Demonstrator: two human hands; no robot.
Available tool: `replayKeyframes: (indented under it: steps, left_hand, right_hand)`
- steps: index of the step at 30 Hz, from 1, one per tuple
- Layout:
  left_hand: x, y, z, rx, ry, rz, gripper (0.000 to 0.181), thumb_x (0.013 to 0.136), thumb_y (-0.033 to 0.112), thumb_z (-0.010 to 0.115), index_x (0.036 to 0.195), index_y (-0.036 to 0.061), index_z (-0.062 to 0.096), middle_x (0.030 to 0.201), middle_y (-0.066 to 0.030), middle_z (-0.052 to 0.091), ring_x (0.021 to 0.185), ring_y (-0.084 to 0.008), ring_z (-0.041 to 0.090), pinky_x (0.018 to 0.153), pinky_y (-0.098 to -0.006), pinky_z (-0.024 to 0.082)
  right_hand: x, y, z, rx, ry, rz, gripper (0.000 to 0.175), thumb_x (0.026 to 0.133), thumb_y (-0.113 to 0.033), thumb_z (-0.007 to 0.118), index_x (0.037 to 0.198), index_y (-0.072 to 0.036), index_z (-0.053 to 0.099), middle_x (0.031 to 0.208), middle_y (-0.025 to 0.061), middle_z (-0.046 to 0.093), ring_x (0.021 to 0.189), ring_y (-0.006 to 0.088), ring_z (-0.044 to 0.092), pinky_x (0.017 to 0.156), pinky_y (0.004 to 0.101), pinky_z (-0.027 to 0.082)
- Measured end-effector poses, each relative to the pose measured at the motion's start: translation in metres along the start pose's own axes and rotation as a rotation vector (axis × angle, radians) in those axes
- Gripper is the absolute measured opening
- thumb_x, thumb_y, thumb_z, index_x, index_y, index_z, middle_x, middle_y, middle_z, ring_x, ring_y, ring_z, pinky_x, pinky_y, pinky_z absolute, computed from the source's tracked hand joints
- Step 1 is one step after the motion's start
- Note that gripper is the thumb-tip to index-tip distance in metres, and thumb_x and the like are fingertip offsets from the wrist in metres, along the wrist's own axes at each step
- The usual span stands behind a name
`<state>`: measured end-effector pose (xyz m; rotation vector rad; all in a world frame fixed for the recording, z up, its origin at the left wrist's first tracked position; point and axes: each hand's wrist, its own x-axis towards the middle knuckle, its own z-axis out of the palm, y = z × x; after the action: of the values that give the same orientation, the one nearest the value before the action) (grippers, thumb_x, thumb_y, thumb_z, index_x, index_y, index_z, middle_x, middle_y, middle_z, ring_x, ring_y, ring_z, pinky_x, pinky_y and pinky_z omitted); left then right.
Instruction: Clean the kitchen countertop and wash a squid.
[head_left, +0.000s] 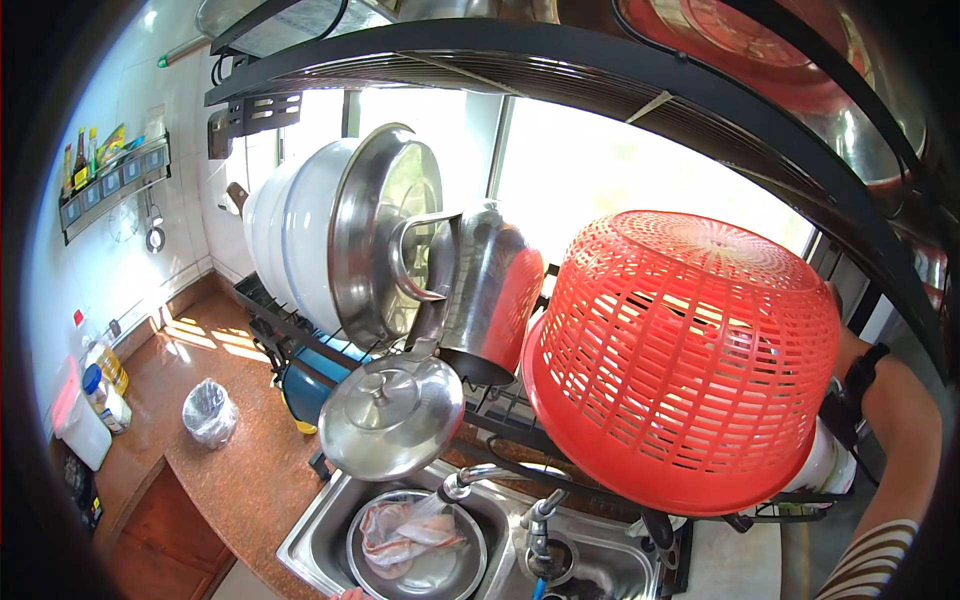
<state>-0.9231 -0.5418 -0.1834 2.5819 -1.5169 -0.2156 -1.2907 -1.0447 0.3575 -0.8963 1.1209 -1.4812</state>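
My right hand is mostly hidden behind an upturned red plastic basket on the dish rack; its grip does not show. A dark band circles that wrist. Only fingertips of my left hand show at the bottom edge, near a round metal basin in the left sink bowl. In the basin lies a pink and white item, seemingly inside clear plastic, under the faucet. A stainless steel pitcher, with its lid hanging open, is upside down left of the basket.
White basins and a metal basin stand on edge in the rack. A black upper shelf crosses overhead. A plastic-wrapped container stands on the brown counter, with bottles by the left wall.
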Motion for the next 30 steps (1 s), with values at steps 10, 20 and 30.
replayKeyframes:
  steps: [10, 20, 30]
  left_hand:
    - [0.003, 0.001, -0.008, -0.035, -0.148, -0.048, 0.042, 0.087, 0.025, 0.043, 0.125, 0.0073, 0.049, 0.132, -0.0137, 0.045, 0.124, -0.0315, 0.036, 0.104, -0.0544, 0.017]
    - [0.0, -0.01, 0.008, 0.032, -0.089, -0.02, 0.039, 0.09, 0.026, 0.04, 0.125, 0.0103, 0.049, 0.134, -0.0102, 0.046, 0.123, -0.0302, 0.039, 0.105, -0.0539, 0.017]
    - [0.002, -0.005, 0.001, 0.012, 0.003, 0.019, 0.031, 0.088, 0.024, 0.042, 0.112, 0.0083, 0.055, 0.126, -0.0135, 0.051, 0.118, -0.0307, 0.042, 0.101, -0.053, 0.023]
  right_hand:
    - [0.031, -0.001, -0.015, -0.192, -0.05, -0.065, 0.034, 0.085, -0.031, 0.047, 0.087, 0.003, 0.051, 0.084, 0.0186, 0.06, 0.064, 0.0272, 0.063, 0.054, 0.0363, 0.053]
    - [0.092, -0.018, -0.042, -0.701, -0.097, -0.18, 0.043, 0.085, -0.034, 0.055, 0.095, 0.008, 0.052, 0.086, 0.0201, 0.061, 0.06, 0.0266, 0.064, 0.048, 0.0351, 0.053]
    - [0.061, -0.029, -0.037, -1.327, -0.135, -0.175, 0.048, 0.086, -0.034, 0.058, 0.105, 0.01, 0.053, 0.093, 0.0214, 0.06, 0.06, 0.0278, 0.064, 0.045, 0.0361, 0.053]
